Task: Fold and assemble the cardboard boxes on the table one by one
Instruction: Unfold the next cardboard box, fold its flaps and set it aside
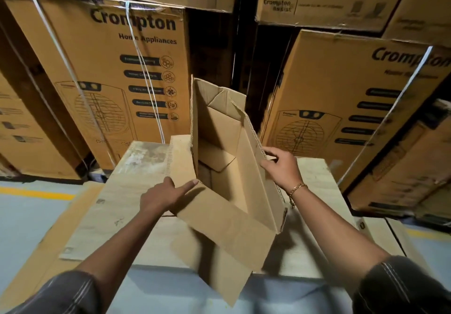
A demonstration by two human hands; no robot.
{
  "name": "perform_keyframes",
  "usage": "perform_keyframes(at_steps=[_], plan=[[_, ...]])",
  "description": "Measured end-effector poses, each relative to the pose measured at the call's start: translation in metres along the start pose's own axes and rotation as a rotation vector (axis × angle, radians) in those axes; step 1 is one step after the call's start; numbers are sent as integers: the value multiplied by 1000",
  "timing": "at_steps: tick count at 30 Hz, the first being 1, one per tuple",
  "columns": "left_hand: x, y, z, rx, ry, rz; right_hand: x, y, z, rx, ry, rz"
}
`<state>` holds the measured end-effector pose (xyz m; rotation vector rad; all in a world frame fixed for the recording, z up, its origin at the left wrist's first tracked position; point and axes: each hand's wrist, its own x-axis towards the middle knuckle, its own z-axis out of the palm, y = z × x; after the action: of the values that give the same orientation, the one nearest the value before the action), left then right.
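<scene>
Right, the plain brown corrugated cardboard box [227, 157] stands open on the pale, stained tabletop [136, 191], flaps up and out. Left hand [163, 196] pinches the near-left flap corner, thumb on top. Right hand [280, 167] curls over the right wall's rim. I'd square the walls first, then fold flaps along their creases. Behind: stacked printed brown cartons [109, 82] with white straps, grey floor [29, 228] with a yellow line.

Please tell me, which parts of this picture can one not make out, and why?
Head view: fingers of the left hand, hidden behind a panel of the cardboard box.
Head view: the box's underside, hidden by its own walls.
Head view: small label print on the stacked carton, too blurred.
</scene>
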<state>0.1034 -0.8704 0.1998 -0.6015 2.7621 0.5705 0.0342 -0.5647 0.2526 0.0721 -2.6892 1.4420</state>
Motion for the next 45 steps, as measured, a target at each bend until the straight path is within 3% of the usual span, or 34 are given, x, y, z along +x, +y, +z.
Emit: perform_keyframes(at_steps=[4,8,11,16,20,25,28,33,35,37,40,42,45], plan=[[2,32,8,306,19,143,-5,17,-14,100,6,25],[20,48,5,271,-160,164,-6,31,-30,242,62,140],[28,50,6,111,-324,179,-3,50,-53,147,40,204],[26,54,4,-381,-361,150,3,94,-85,-296,-133,350],[16,61,-18,-560,-392,153,-5,116,-83,-138,20,325],[-26,80,-55,-747,-344,256,-23,120,-65,77,140,446],[-52,101,-53,-749,-320,280,-29,130,-44,121,105,529],[-80,130,-1,-508,-327,363,-47,167,-28,-125,-196,632],[-80,139,21,-464,-315,359,-50,177,-33,-165,-188,606],[-80,149,46,-409,-348,396,-48,163,-40,67,-41,547],[-88,162,84,-226,-388,494,-41,132,-57,894,116,641],[-90,170,105,-171,-359,521,-41,117,-67,973,145,651],[-82,177,119,-178,-376,509,-45,124,-67,704,145,651]])
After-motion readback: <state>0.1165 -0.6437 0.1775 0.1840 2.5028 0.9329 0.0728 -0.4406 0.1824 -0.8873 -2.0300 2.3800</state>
